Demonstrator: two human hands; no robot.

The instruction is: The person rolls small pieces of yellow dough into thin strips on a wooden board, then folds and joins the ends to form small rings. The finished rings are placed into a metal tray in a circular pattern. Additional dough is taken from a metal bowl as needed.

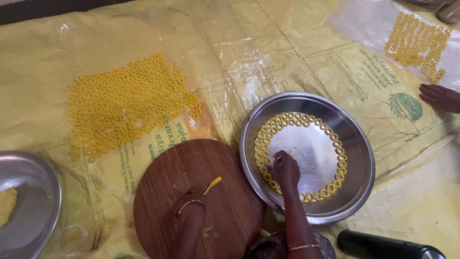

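two hands are working: right hand (286,169) is pinching a dough ring (278,159) in the steel plate (357,187); left hand (189,201) is resting on the wooden board (230,211), fingers curled, holding nothing.

Left of the round wooden board (196,201), a steel bowl (28,201) is cut off by the frame's edge. The left hand (189,201) hides its own fingers. Right of the board, another person's hand (441,97) is cropped at the wrist.

Pretty bright, soft daylight overall, shadows barely there. Glare bounces off the steel plate (355,158) and the clear plastic sheet (242,67) further back. Sharp in the middle, edges bend and soften a bit.
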